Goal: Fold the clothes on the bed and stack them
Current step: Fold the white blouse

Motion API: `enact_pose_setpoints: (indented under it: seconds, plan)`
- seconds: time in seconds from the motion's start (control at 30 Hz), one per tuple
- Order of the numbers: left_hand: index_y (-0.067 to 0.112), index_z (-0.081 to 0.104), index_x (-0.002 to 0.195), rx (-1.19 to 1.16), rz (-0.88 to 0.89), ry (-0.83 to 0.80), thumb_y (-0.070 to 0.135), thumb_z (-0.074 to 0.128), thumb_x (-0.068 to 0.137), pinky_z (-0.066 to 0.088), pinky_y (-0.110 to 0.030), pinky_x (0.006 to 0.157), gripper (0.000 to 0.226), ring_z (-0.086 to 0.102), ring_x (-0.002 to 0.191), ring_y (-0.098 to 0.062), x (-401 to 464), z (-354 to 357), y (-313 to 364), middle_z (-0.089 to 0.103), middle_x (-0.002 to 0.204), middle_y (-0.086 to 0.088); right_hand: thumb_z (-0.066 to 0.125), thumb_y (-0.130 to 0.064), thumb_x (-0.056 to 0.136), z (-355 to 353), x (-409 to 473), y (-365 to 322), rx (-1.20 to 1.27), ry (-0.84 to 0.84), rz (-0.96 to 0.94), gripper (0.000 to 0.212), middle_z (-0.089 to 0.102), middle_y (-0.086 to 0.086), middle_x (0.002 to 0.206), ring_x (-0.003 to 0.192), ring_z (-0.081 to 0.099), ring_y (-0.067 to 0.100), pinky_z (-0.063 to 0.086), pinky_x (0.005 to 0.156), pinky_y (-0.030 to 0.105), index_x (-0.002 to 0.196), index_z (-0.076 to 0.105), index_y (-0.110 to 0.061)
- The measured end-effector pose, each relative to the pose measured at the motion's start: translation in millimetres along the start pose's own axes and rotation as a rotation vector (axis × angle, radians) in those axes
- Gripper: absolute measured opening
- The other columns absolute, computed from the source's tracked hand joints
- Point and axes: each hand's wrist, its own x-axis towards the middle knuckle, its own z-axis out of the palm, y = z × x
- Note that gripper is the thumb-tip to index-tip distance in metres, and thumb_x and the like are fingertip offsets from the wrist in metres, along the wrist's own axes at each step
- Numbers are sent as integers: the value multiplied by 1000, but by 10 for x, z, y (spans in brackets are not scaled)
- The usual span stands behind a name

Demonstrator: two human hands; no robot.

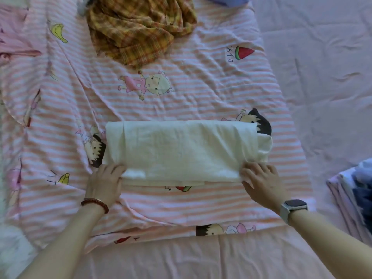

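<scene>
My fingers curl round both near corners of the white garment, left hand and right hand each gripping an end.

It lies folded at centre on the striped cartoon quilt; a crumpled plaid garment sits at twelve o'clock, folded blue-patterned cloth at three.
</scene>
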Motion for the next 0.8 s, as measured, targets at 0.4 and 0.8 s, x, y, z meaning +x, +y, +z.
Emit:
enact_pose_setpoints:
  seconds: [0.4,0.8]
  plan:
    - [3,62,104,-673,-918,171,27,54,92,37,-27,75,28,51,87,-20,351,55,224,61,96,-9,37,-23,89,21,436,-417,13,160,69,44,51,15,135,128,42,34,21,107,59,126,57,-13]
    - [17,60,99,-885,-1072,252,45,55,87,39,-21,74,30,52,82,-10,752,-75,-128,57,90,8,28,-28,88,70,677,-236,132,64,451,53,42,18,142,135,33,36,9,108,63,132,49,-6]
